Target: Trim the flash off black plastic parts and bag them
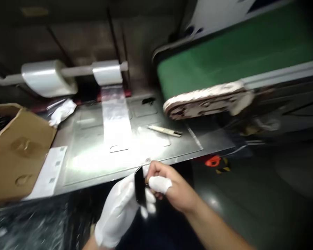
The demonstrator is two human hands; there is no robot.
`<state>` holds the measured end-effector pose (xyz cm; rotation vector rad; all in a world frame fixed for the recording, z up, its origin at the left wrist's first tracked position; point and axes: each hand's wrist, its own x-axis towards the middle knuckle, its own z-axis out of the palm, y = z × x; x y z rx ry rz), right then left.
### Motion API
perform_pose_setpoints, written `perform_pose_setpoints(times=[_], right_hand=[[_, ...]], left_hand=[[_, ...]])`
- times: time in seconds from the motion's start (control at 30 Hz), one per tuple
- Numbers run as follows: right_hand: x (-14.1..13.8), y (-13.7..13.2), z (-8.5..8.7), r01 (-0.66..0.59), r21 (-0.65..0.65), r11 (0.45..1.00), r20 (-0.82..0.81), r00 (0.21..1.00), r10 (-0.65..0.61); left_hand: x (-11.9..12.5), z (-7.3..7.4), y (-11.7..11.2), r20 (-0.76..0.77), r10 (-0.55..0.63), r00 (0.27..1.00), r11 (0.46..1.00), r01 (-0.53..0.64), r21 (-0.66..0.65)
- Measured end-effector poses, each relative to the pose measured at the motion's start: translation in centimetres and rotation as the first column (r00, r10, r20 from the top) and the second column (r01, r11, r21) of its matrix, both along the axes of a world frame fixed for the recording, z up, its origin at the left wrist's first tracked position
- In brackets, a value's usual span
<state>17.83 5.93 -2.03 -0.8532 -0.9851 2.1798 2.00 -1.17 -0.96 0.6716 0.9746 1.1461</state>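
My left hand (121, 203), in a white glove, is closed around a thin, flat black part (139, 186) just in front of the table edge. The part stands on its side, and its exact kind does not show. My right hand (165, 185) is bare except for a white cover on the thumb. Its thumb and fingers pinch together at the right side of the black part, around something small and dark that I cannot make out. Beyond the hands, a utility knife (165, 131) lies on the metal table (91, 163).
A roll of clear plastic film (49, 78) and a narrower roll (107, 72) hang on a bar at the back. A film strip runs onto the table. At left stands a cardboard box (21, 152) beside a printed sheet (48, 170). A green conveyor belt (232, 52) occupies the upper right.
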Motion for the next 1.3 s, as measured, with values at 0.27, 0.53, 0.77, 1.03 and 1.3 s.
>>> perform_pose_setpoints(times=[0.27, 0.53, 0.77, 1.03, 1.3], right_hand=[[-2.1, -2.0, -0.7, -0.109, -0.092, 0.990, 0.172, 0.977, 0.124], [-1.9, -2.3, -0.8, -0.113, -0.067, 0.991, 0.164, 0.979, 0.123], [-1.0, -2.7, -0.7, -0.105, -0.020, 0.994, 0.155, 0.982, 0.106], [-0.8, -2.7, -0.2, -0.124, -0.033, 0.992, 0.057, 0.990, 0.126], [-0.9, -2.9, 0.0, -0.145, 0.052, 0.988, 0.113, 0.984, 0.138]], left_hand=[[-2.4, -2.5, -3.4, 0.240, 0.105, 0.965, 0.988, -0.074, -0.133], [-2.7, -2.0, -4.1, 0.268, 0.089, 0.959, 0.978, -0.034, -0.206], [-2.3, -1.4, -3.8, 0.248, 0.075, 0.966, 0.970, -0.013, -0.243], [-2.0, -1.1, -3.9, 0.148, 0.065, 0.987, 0.975, -0.032, -0.220], [-2.3, 0.5, -3.7, -0.278, 0.007, 0.960, 0.969, -0.075, -0.234]])
